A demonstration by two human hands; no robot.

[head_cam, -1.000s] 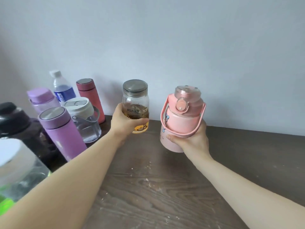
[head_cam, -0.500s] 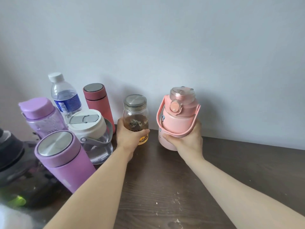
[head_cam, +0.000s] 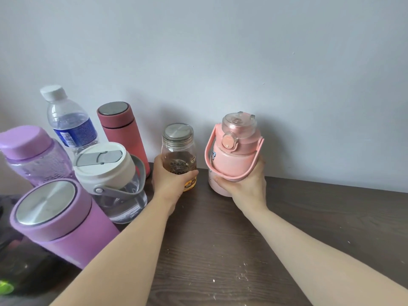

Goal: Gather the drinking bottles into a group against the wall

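Most bottles stand together by the wall (head_cam: 220, 62). The left hand (head_cam: 170, 184) grips the glass jar (head_cam: 178, 149) and the right hand (head_cam: 245, 184) grips the pink bottle (head_cam: 234, 160), both near the wall. Letting go seems to be left.

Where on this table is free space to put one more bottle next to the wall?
The free patch lies along the wall, right of the pink bottle in the right hand: bare table. A narrow gap separates it from the glass jar in the left hand. Left of the red flask it is crowded.
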